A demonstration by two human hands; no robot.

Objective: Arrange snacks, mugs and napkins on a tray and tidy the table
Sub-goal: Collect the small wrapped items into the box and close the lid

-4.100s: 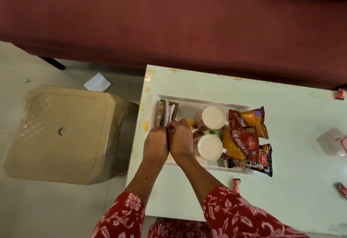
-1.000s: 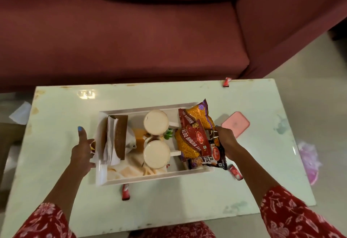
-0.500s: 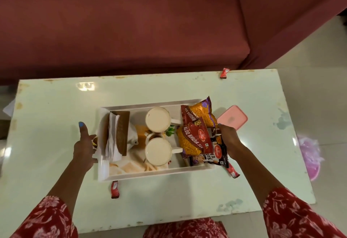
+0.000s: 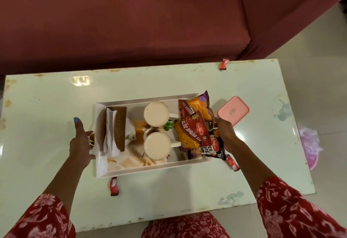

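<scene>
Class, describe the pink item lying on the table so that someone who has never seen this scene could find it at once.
Start at the pale table before the maroon sofa, then find the white tray near its middle. Just off the tray's right end, beyond the snack packets, lies the pink lid. It is flat, rectangular, round-cornered and plain, unlike the small red wrappers scattered around.

Red sleeves [image 4: 293,209] with white floral print, bare forearms, blue-painted thumbnail [image 4: 76,119] on the left, matching red floral lap.
</scene>
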